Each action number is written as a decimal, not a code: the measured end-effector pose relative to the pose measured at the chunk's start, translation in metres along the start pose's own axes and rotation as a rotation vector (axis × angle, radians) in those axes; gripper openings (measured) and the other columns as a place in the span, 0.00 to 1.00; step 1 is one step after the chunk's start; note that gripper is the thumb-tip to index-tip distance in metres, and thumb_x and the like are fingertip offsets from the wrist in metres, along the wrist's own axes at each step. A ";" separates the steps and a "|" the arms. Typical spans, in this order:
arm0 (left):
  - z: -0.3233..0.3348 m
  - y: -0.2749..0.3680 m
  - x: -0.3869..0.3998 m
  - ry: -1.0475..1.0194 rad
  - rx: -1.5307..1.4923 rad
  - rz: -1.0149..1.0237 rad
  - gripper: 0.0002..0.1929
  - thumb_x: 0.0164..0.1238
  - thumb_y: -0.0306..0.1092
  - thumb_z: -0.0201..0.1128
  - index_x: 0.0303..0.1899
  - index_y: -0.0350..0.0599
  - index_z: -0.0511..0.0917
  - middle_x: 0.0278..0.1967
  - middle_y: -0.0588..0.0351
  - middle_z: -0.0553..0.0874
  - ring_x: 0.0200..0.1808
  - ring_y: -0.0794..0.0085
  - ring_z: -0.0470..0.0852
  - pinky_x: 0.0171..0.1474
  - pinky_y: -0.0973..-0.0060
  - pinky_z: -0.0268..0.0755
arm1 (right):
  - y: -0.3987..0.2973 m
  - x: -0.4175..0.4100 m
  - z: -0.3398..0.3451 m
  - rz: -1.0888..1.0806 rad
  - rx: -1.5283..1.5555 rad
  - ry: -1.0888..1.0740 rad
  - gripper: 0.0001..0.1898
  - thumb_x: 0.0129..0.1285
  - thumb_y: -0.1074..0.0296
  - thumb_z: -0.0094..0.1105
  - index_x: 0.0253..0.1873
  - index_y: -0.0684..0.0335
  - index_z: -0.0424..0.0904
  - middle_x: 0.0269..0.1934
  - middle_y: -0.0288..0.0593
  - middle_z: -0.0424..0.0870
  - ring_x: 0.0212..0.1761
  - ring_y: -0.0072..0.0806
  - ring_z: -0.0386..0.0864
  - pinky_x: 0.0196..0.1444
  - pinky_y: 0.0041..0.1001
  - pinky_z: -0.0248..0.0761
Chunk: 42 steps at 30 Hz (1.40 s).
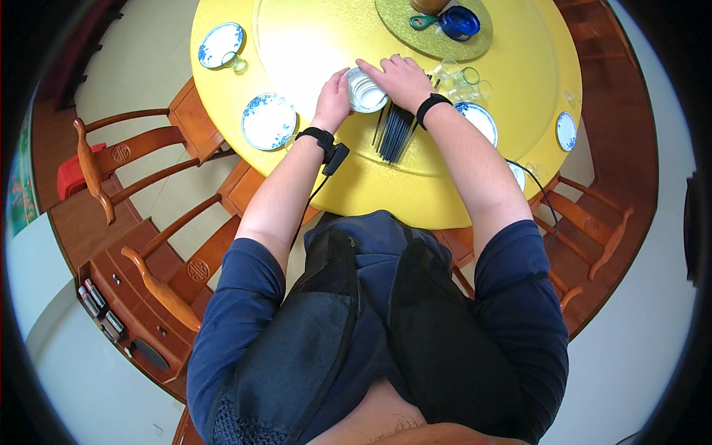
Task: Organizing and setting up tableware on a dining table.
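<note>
My left hand (332,101) grips the left side of a stack of white bowls (367,94), tilted so that the nested rims show. My right hand (405,80) lies against the stack's upper right side, one digit stretched along the rim; the other fingers are partly hidden, so its hold is unclear. Just below the right hand, a bundle of dark chopsticks (395,136) rests on the yellow-covered round table (356,186). To the right of that hand are several clear drinking glasses (463,89) and a blue-patterned white plate (479,119), partly covered by my forearm.
Blue-patterned plates (269,122) sit along the left edge, a small glass (238,62) by the farther one. The turntable (389,34) holds a blue ashtray (459,23) and a green-handled bottle opener (424,21). A small plate (566,131) lies far right. Wooden chairs (147,153) surround the table.
</note>
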State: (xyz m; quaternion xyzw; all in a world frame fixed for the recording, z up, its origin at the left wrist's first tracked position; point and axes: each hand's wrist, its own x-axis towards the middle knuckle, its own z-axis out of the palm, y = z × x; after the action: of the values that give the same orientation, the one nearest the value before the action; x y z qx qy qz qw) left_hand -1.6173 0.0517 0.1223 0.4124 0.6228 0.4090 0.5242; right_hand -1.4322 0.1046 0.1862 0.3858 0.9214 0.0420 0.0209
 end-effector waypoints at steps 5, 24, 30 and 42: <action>-0.003 -0.014 0.006 0.059 0.392 0.321 0.22 0.84 0.41 0.45 0.69 0.39 0.69 0.54 0.38 0.84 0.57 0.53 0.82 0.58 0.66 0.76 | -0.003 -0.006 0.003 -0.008 -0.010 0.020 0.31 0.70 0.68 0.49 0.77 0.37 0.60 0.47 0.42 0.82 0.55 0.39 0.79 0.64 0.41 0.67; 0.006 -0.019 -0.003 0.019 0.274 0.313 0.27 0.80 0.40 0.52 0.70 0.28 0.63 0.62 0.27 0.74 0.65 0.41 0.73 0.70 0.59 0.64 | -0.012 -0.134 -0.035 0.238 0.413 0.273 0.37 0.57 0.71 0.63 0.73 0.50 0.65 0.66 0.49 0.69 0.72 0.50 0.63 0.71 0.49 0.58; 0.006 -0.013 -0.008 0.022 0.362 0.322 0.28 0.80 0.41 0.51 0.70 0.26 0.62 0.63 0.28 0.73 0.67 0.41 0.71 0.71 0.59 0.63 | 0.038 -0.308 0.030 1.074 0.601 0.431 0.27 0.59 0.76 0.61 0.65 0.65 0.72 0.57 0.54 0.77 0.59 0.48 0.75 0.64 0.43 0.68; -0.003 0.012 -0.045 0.052 0.442 0.207 0.36 0.81 0.40 0.52 0.76 0.29 0.44 0.70 0.25 0.62 0.69 0.45 0.70 0.69 0.61 0.66 | 0.060 -0.456 0.159 2.082 1.477 0.552 0.17 0.66 0.75 0.52 0.59 0.65 0.72 0.41 0.53 0.85 0.32 0.46 0.86 0.30 0.38 0.79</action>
State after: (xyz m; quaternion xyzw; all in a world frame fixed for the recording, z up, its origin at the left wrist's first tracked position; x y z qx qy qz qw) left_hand -1.6140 0.0124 0.1478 0.5680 0.6648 0.3251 0.3602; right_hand -1.0583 -0.1690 0.0361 0.8127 -0.0283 -0.3972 -0.4253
